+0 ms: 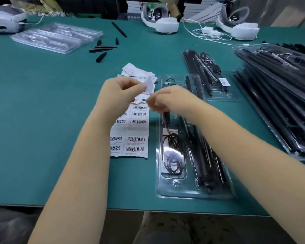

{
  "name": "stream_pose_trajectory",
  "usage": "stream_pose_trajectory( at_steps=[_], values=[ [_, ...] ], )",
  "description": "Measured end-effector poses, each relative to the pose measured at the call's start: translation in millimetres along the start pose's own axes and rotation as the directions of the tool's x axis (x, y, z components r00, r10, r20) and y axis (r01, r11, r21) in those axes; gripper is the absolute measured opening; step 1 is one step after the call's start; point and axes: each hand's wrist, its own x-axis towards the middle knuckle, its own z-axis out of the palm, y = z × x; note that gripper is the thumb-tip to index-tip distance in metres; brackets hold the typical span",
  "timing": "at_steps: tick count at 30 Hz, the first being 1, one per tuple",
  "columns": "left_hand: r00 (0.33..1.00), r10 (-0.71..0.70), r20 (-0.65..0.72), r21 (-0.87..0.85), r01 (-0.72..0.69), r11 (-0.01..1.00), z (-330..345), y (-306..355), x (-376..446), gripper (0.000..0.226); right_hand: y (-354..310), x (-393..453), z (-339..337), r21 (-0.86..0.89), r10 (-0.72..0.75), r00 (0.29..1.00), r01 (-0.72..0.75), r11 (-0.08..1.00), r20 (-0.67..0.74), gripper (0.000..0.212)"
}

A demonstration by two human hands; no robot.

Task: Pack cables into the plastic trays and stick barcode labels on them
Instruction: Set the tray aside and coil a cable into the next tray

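A long sheet of barcode labels (134,134) lies on the green table in front of me. My left hand (120,95) holds up the far end of the sheet, its fingers curled on the white backing paper (149,83). My right hand (167,100) pinches a small label at the sheet's edge, just right of the left hand. Beside the sheet lies a clear plastic tray (176,189) with coiled black cables (173,155) and black rods in it, partly under my right forearm. Behind it, another packed tray (218,95) bears a barcode label (224,81).
A tall stack of packed trays (278,103) fills the right side. Empty clear trays (55,37) sit far left, with loose black tips (102,50) near them. White headsets (158,20) and a white cable lie along the back. The table's near edge (77,206) is close to me.
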Motion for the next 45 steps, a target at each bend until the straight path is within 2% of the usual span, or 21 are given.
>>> stream_pose_trajectory(
  at_steps=[1, 2, 4, 7, 9, 14, 16, 19, 22, 24, 26, 27, 28, 30, 32, 33, 34, 36, 38, 42, 45],
  values=[
    [0.991, 0.120, -0.061, 0.123, -0.112, 0.986, 7, -1, 0, 0.013, 2, 2, -7, 0.053, 0.067, 0.996, -0.064, 0.997, -0.059, 0.020],
    [0.958, 0.270, -0.094, 0.280, -0.235, 0.931, 13, -2, -2, 0.011, 3, 2, -15, 0.118, 0.134, 0.984, -0.120, 0.986, -0.116, 0.022],
    [0.847, 0.524, -0.094, 0.488, -0.419, 0.765, 25, 0, -7, 0.008, 7, 2, -31, 0.222, 0.199, 0.958, -0.153, 0.963, -0.204, 0.035],
    [0.732, 0.679, -0.058, 0.579, -0.529, 0.620, 41, 2, -11, 0.007, 15, 0, -48, 0.136, 0.176, 0.946, -0.143, 0.980, -0.273, 0.039],
    [0.702, 0.711, -0.023, 0.619, -0.549, 0.562, 51, 3, -13, 0.008, 18, 0, -51, 0.067, 0.105, 0.958, -0.090, 0.994, -0.269, 0.039],
    [0.698, 0.716, -0.008, 0.647, -0.542, 0.536, 59, 2, -11, 0.008, 27, -4, -50, 0.037, 0.060, 0.970, -0.053, 0.998, -0.237, 0.059],
    [0.703, 0.711, 0.014, 0.654, -0.544, 0.525, 62, 1, -11, 0.009, 35, -4, -46, 0.052, 0.053, 0.967, -0.041, 0.998, -0.250, 0.054],
    [0.707, 0.706, 0.042, 0.642, -0.561, 0.523, 66, -1, -11, 0.009, 43, -3, -40, 0.214, 0.104, 0.943, -0.036, 0.976, -0.317, 0.035],
    [0.688, 0.723, 0.059, 0.655, -0.574, 0.492, 68, -3, -9, 0.010, 45, -6, -35, 0.427, 0.159, 0.921, 0.009, 0.904, -0.356, 0.049],
    [0.679, 0.731, 0.068, 0.667, -0.575, 0.473, 70, -5, -9, 0.010, 50, -9, -30, 0.314, 0.088, 0.889, 0.065, 0.947, -0.450, 0.045],
    [0.665, 0.743, 0.078, 0.680, -0.580, 0.448, 73, -6, -11, 0.010, 56, -11, -26, 0.123, -0.019, 0.849, 0.099, 0.988, -0.528, 0.020],
    [0.666, 0.742, 0.081, 0.670, -0.587, 0.454, 75, -7, -11, 0.009, 58, -11, -25, 0.097, -0.033, 0.836, 0.103, 0.990, -0.547, 0.013],
    [0.694, 0.715, 0.081, 0.634, -0.589, 0.500, 76, -7, -11, 0.007, 60, -11, -26, 0.121, -0.028, 0.826, 0.115, 0.986, -0.564, 0.013],
    [0.839, 0.542, 0.055, 0.485, -0.496, 0.720, 78, -5, -11, 0.011, 63, -10, -28, 0.265, 0.023, 0.806, 0.167, 0.950, -0.591, 0.016],
    [0.968, 0.248, 0.021, 0.236, -0.246, 0.940, 78, -1, -10, 0.024, 63, -10, -33, 0.449, 0.102, 0.790, 0.233, 0.863, -0.605, 0.017],
    [0.996, 0.093, 0.010, 0.127, -0.093, 0.987, 78, -2, -6, 0.032, 63, -11, -36, 0.550, 0.154, 0.787, 0.262, 0.793, -0.598, 0.018],
    [0.999, -0.045, 0.010, 0.091, 0.044, 0.995, 78, -2, 1, 0.041, 63, -11, -39, 0.641, 0.203, 0.788, 0.290, 0.710, -0.581, 0.019],
    [0.965, -0.258, 0.043, 0.170, 0.247, 0.954, 77, 0, 22, 0.053, 62, -13, -44, 0.766, 0.282, 0.790, 0.331, 0.550, -0.544, 0.019],
    [0.912, -0.406, 0.059, 0.150, 0.394, 0.907, 77, 6, 47, 0.047, 62, -14, -47, 0.821, 0.332, 0.790, 0.344, 0.455, -0.515, 0.016],
    [0.842, -0.530, 0.101, -0.015, 0.534, 0.845, 77, 8, 75, 0.023, 62, -17, -49, 0.857, 0.331, 0.818, 0.332, 0.395, -0.470, 0.012],
    [0.846, -0.529, 0.066, -0.043, 0.532, 0.846, 82, -1, 78, 0.028, 61, -18, -51, 0.878, 0.284, 0.880, 0.249, 0.408, -0.382, 0.015]
  ],
)
